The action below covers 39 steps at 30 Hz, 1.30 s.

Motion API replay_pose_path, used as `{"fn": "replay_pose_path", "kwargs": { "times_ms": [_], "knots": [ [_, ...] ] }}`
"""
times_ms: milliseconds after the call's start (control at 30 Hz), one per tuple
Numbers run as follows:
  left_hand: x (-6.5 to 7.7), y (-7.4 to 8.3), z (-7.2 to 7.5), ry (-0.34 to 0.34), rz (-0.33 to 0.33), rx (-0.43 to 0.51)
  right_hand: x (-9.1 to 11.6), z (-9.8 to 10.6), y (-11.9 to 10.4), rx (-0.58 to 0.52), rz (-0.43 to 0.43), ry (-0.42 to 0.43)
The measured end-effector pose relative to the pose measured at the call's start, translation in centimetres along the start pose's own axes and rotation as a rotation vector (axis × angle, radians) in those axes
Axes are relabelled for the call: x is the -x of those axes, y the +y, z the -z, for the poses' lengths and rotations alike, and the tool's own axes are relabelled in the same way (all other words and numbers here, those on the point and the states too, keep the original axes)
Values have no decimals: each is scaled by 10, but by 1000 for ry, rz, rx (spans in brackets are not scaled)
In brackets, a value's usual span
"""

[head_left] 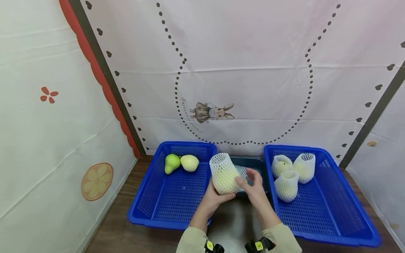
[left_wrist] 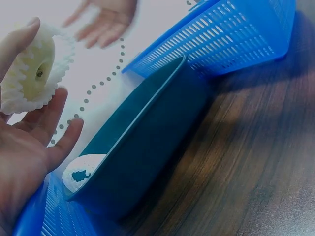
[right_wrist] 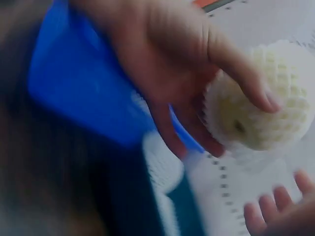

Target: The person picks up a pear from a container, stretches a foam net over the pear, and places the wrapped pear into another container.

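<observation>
You seem past halfway: three netted fruits (head_left: 286, 188) sit together in the blue basket (head_left: 319, 211) to the right of the dark green bin (left_wrist: 147, 152), and I'd count those as done. A fourth, the pale yellow fruit (head_left: 226, 179) in your hands, is already inside its foam sleeve (head_left: 220, 161), held up at the near left side of the bin. Two bare pieces are left in the other basket (head_left: 177, 202), to the left of the bin: a green pear (head_left: 172, 163) and a pale round fruit (head_left: 189, 163). More white netting (head_left: 242, 172) lies in the bin, so you probably have sleeves for them.

Your left hand (head_left: 216, 197) cups and grips the sleeved fruit from below and the side. Your right hand (head_left: 255, 189) is loosely spread, its thumb close to the sleeve; you can't tell from these views whether it touches.

The sleeve is soft, white, diamond-meshed foam, frilly at the edge, and it stands up as a hollow tube past the fruit. The fruit is rounded, with a dark dimple at the end left bare. Your baskets are slotted plastic, the bin smooth-walled with a thin rim, and the table (head_left: 118, 218) beneath the bin is brown and wood-grained.
</observation>
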State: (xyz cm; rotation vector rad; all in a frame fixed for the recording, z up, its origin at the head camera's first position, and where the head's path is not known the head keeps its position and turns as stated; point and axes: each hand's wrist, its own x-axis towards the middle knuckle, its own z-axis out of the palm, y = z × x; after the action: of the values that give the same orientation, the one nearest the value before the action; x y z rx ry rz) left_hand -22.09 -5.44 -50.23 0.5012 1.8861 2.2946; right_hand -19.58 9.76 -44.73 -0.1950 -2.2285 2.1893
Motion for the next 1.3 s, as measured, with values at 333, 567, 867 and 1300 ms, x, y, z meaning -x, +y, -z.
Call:
{"fn": "replay_pose_path", "kwargs": {
  "times_ms": [333, 567, 867, 1300],
  "knots": [
    [1, 0, 4, -51, 72, 1, -23, -6, -18, 540, 200, -184],
    [0, -2, 7, 8, 59, 31, -45, 60, -37, 286, 150, 82],
    [-4, 3, 6, 6, 68, 2, -56, 177, -7, 291, -98, 457],
    [-8, -4, 1, 15, 106, 16, -54, 209, 63, 383, -373, 402]
  ]
}}
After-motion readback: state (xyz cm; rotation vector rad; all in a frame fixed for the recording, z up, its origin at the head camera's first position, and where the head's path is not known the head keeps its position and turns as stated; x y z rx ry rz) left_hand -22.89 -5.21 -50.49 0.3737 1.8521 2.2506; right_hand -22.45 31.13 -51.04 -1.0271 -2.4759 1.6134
